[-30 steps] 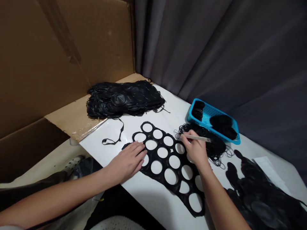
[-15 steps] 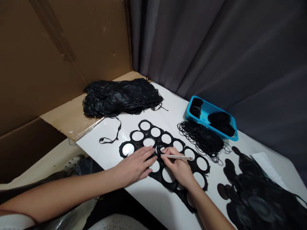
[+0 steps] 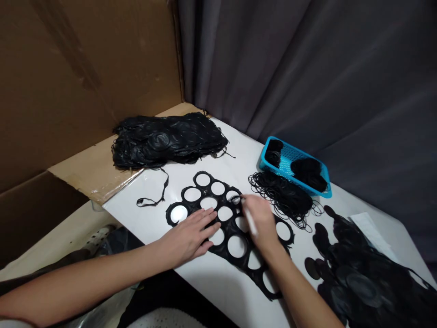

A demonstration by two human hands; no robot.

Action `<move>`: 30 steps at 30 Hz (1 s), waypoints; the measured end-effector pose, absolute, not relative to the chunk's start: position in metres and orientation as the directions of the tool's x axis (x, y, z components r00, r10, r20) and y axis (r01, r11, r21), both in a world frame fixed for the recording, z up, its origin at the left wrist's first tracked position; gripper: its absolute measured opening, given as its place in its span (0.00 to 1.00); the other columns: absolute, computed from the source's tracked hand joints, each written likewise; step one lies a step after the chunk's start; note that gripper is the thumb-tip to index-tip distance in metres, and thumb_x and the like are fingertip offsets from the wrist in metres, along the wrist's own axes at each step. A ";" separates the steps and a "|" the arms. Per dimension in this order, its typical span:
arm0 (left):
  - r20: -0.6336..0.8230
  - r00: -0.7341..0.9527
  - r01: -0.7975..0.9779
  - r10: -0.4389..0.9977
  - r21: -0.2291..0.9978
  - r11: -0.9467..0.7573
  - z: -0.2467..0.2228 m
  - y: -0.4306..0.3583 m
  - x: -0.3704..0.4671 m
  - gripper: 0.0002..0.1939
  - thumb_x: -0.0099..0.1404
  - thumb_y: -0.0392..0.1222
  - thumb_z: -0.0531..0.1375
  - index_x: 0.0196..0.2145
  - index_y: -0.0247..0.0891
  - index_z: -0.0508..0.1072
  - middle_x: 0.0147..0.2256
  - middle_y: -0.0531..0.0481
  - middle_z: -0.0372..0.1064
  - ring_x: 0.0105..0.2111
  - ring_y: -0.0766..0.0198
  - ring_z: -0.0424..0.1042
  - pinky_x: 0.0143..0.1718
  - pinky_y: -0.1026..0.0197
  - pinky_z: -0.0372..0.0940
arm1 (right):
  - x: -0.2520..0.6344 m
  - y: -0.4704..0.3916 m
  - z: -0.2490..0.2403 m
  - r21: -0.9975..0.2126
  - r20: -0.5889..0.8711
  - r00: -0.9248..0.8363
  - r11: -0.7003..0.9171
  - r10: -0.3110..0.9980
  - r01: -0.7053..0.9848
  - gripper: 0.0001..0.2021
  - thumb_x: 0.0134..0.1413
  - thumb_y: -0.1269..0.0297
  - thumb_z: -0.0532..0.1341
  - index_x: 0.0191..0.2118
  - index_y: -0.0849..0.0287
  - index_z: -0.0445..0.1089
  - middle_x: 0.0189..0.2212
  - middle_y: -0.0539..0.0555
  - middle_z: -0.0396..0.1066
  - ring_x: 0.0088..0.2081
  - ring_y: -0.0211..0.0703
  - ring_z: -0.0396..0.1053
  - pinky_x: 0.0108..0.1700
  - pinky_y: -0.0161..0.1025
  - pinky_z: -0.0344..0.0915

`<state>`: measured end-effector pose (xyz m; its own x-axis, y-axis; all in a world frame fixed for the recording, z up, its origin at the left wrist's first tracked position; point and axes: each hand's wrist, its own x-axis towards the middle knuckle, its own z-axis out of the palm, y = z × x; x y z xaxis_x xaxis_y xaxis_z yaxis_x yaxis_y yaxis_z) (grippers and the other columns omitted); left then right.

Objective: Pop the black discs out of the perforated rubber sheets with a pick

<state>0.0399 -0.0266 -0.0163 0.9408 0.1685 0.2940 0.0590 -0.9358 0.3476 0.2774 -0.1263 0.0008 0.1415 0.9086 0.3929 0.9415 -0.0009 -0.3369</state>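
Note:
A black rubbery sheet [image 3: 223,230] with several round holes lies on the white table. My left hand [image 3: 191,234] rests flat on its left part, fingers spread, pressing on it. My right hand [image 3: 261,223] is closed around a slim white stick-like tool [image 3: 251,222], over the sheet's right half. Thin black rings [image 3: 235,198] show at a hole by the right fingertips. Whether the fingers also pinch these rings, I cannot tell.
A thick stack of black sheets [image 3: 167,139] sits at the back left on cardboard. A blue basket [image 3: 288,163] holds black rings; a heap of thin rings [image 3: 282,196] lies before it. Black scrap pieces [image 3: 365,278] spread at the right, near a white paper [image 3: 372,234].
My right hand has moved up and right, from one hole to the neighbouring one, with the white tool turned more upright. The left hand stays flat on the sheet.

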 end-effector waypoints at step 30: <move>0.327 0.940 0.035 0.095 0.184 -0.982 -0.007 -0.065 0.005 0.18 0.74 0.39 0.54 0.58 0.32 0.68 0.52 0.39 0.71 0.54 0.50 0.69 0.56 0.49 0.65 | 0.212 -0.166 0.019 -0.959 -0.264 0.221 -0.280 0.939 0.047 0.14 0.61 0.54 0.62 0.30 0.55 0.61 0.31 0.50 0.69 0.36 0.43 0.69 0.42 0.40 0.67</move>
